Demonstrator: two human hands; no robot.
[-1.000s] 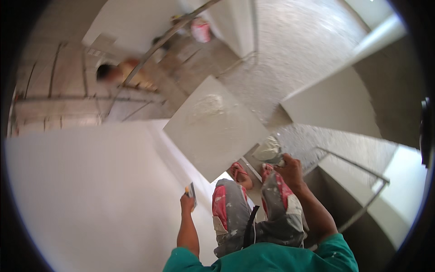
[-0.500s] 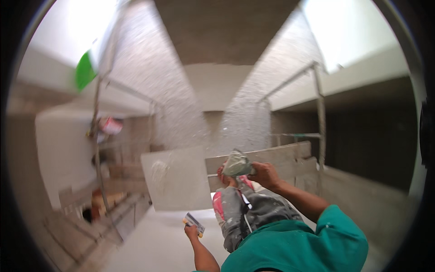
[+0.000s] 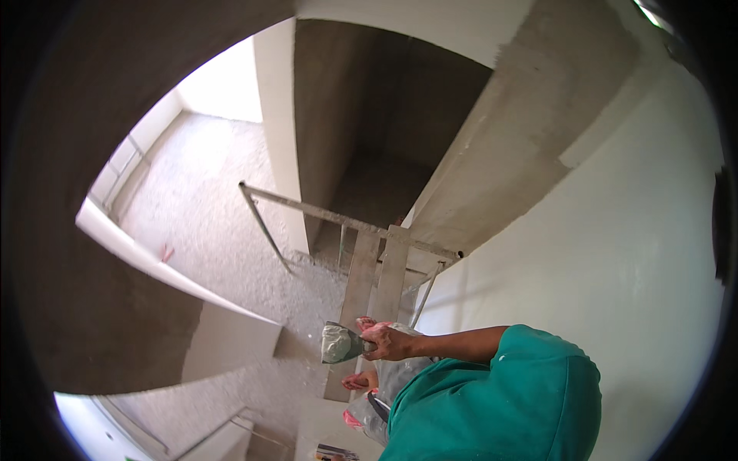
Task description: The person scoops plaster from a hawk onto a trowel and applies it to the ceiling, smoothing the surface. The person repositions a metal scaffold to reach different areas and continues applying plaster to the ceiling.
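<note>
Floor (image 3: 223, 230) of rough screed lies far below at left, past a low parapet (image 3: 154, 265). Putty knife (image 3: 340, 343), blade loaded with grey filler, sits clamped in right hand (image 3: 388, 343) above scaffold planks (image 3: 377, 269). Left hand out of view. Wall (image 3: 615, 253) at right looks mostly skimmed; grey band (image 3: 530, 115) above remains bare. Planks narrow, open drop leftward.

**Up on the scaffold planks**

The person stands on two planks (image 3: 378, 269) laid side by side across a metal scaffold frame (image 3: 338, 219), feet at the planks' near end. The right hand (image 3: 388, 343) holds a putty knife (image 3: 338, 343) out over the planks' left edge. A plastered wall (image 3: 615, 253) rises to the right; the rough floor (image 3: 223, 223) lies below to the left.
</note>
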